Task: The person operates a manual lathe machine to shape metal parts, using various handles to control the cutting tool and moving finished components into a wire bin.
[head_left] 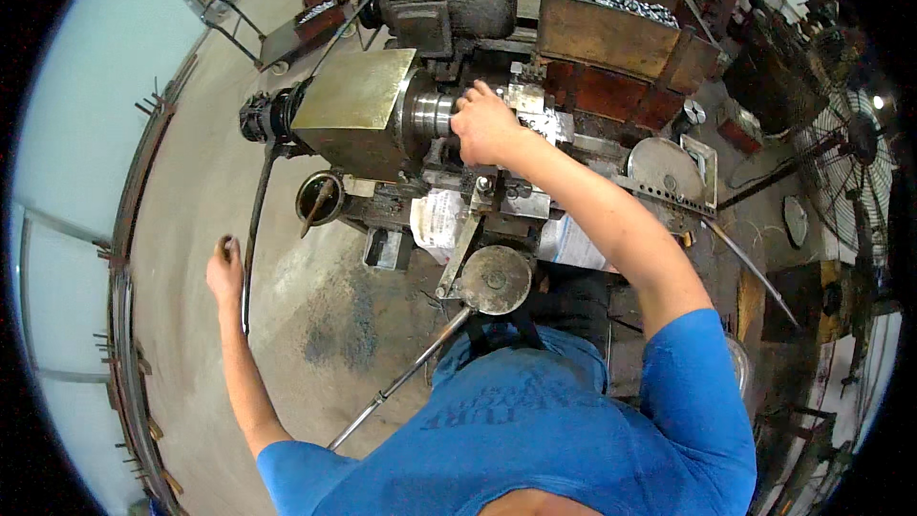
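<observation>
My right hand (pixel 485 124) reaches over the lathe-like machine with its fingers curled beside the shiny round spindle end (pixel 433 116). What its fingertips grip is hidden behind the hand. A metal tool block (pixel 531 113) sits just right of that hand. Out to the left, my left hand (pixel 225 272) is closed, with something small and dark showing at the top of the fist. That fist is beside a long black lever (pixel 258 229), which hangs from the left end of the machine; whether they touch is unclear.
A yellowish-topped cover (pixel 355 88) encloses the headstock, with a motor (pixel 449 8) behind it. A bin of small metal parts (pixel 611 33) stands at the back right. Nearer are a round pot (pixel 319 198), a round plate on an arm (pixel 495 280) and a long metal bar (pixel 401 380).
</observation>
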`<action>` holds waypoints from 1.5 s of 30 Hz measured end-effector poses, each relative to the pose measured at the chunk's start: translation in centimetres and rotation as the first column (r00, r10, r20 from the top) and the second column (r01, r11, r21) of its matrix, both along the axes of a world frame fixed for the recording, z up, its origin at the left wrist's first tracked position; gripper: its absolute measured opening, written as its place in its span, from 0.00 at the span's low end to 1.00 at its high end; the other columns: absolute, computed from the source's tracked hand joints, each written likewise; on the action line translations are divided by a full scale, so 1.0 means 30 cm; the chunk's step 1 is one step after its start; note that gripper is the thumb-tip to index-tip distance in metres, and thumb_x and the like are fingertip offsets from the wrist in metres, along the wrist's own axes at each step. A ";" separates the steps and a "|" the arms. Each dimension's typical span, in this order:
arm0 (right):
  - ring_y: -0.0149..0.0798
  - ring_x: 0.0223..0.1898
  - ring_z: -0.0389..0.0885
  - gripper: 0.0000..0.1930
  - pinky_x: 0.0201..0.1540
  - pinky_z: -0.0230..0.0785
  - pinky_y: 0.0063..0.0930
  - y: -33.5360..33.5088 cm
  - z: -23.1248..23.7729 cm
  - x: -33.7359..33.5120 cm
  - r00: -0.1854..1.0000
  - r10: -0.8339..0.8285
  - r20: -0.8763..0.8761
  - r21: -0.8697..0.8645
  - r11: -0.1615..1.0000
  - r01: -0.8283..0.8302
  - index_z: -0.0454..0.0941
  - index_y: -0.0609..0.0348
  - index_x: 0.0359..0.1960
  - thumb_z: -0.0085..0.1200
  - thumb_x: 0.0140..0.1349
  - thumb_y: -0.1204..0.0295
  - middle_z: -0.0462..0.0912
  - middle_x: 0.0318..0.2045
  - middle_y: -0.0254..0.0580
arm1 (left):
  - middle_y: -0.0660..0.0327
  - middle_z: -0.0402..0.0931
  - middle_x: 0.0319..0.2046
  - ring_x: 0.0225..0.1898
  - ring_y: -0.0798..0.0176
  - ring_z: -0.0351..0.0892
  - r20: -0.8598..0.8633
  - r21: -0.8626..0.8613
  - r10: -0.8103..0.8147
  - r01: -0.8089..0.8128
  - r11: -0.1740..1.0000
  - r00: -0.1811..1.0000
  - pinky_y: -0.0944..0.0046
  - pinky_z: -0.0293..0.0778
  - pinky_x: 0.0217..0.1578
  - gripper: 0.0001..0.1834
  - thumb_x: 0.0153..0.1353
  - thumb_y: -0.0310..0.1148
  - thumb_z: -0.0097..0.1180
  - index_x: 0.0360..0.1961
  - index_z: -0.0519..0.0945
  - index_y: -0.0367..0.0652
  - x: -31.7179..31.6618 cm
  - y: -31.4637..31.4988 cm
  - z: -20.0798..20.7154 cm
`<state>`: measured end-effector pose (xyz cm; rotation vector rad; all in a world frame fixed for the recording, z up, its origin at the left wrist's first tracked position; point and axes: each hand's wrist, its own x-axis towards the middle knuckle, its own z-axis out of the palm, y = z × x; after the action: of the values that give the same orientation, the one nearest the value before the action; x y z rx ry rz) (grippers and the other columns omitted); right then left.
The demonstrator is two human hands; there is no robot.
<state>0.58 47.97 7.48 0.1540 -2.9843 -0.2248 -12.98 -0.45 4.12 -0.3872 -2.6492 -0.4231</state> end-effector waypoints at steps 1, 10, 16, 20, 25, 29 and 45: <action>0.46 0.43 0.74 0.12 0.56 0.54 0.42 -0.011 0.000 -0.017 0.999 -0.017 0.047 0.002 1.000 0.017 0.81 0.56 0.25 0.57 0.37 0.65 0.79 0.33 0.46 | 0.53 0.75 0.19 0.21 0.52 0.76 0.115 -0.134 0.156 -0.141 0.981 0.981 0.55 0.69 0.26 0.20 0.60 0.48 0.46 0.39 0.77 0.42 0.010 -0.057 -0.005; 0.44 0.40 0.77 0.09 0.60 0.50 0.45 -0.006 -0.011 -0.035 0.994 -0.070 0.083 0.047 0.997 0.066 0.82 0.49 0.26 0.52 0.44 0.66 0.82 0.30 0.42 | 0.49 0.74 0.21 0.24 0.49 0.77 0.271 0.001 0.113 -0.118 0.993 0.956 0.55 0.72 0.28 0.22 0.50 0.46 0.59 0.30 0.72 0.34 0.318 0.086 -0.154; 0.48 0.31 0.76 0.11 0.60 0.51 0.42 0.158 0.189 0.092 0.942 -0.071 -0.328 -0.033 0.997 0.064 0.79 0.58 0.12 0.53 0.32 0.63 0.78 0.18 0.47 | 0.58 0.70 0.14 0.14 0.64 0.73 0.620 0.334 -0.186 -0.041 0.942 0.762 0.64 0.70 0.15 0.13 0.51 0.31 0.58 0.30 0.71 0.31 0.276 0.053 -0.087; 0.49 0.41 0.73 0.16 0.59 0.54 0.43 0.462 0.340 0.177 0.845 -0.328 -0.422 0.003 0.932 0.363 0.81 0.56 0.28 0.54 0.33 0.65 0.78 0.34 0.52 | 0.57 0.72 0.18 0.17 0.63 0.74 0.719 0.613 -0.415 -0.225 0.758 0.558 0.64 0.75 0.19 0.12 0.54 0.25 0.53 0.38 0.73 0.28 0.161 0.084 -0.155; 0.57 0.55 0.63 0.29 0.59 0.55 0.43 0.568 0.380 0.352 0.677 -0.464 -0.571 -0.174 0.874 0.453 0.74 0.48 0.49 0.55 0.38 0.63 0.60 0.58 0.55 | 0.60 0.71 0.20 0.20 0.66 0.73 0.577 0.609 -0.357 -0.096 0.787 0.735 0.65 0.73 0.21 0.13 0.56 0.32 0.55 0.35 0.73 0.31 0.203 0.126 -0.151; 0.53 0.55 0.65 0.25 0.57 0.60 0.36 0.575 0.224 0.672 0.696 -0.537 -0.476 -0.383 0.839 0.386 0.78 0.52 0.42 0.54 0.37 0.64 0.64 0.56 0.55 | 0.62 0.68 0.17 0.19 0.67 0.70 0.641 0.633 -0.360 -0.201 0.748 0.678 0.65 0.72 0.24 0.17 0.56 0.39 0.57 0.38 0.72 0.35 0.159 0.010 -0.240; 0.51 0.42 0.77 0.21 0.47 0.70 0.37 0.221 -0.691 2.157 -0.242 -0.779 0.578 0.045 -0.266 0.963 0.77 0.63 0.35 0.56 0.38 0.63 0.78 0.38 0.56 | 0.64 0.61 0.14 0.15 0.65 0.61 0.805 0.558 -0.260 -0.534 0.635 0.533 0.57 0.65 0.25 0.14 0.50 0.35 0.60 0.36 0.73 0.44 -0.013 -0.003 -0.367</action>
<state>65.30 54.59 -13.27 -2.6449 -2.3158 0.5059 -13.38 -0.56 -6.89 0.5107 -2.8785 -2.0658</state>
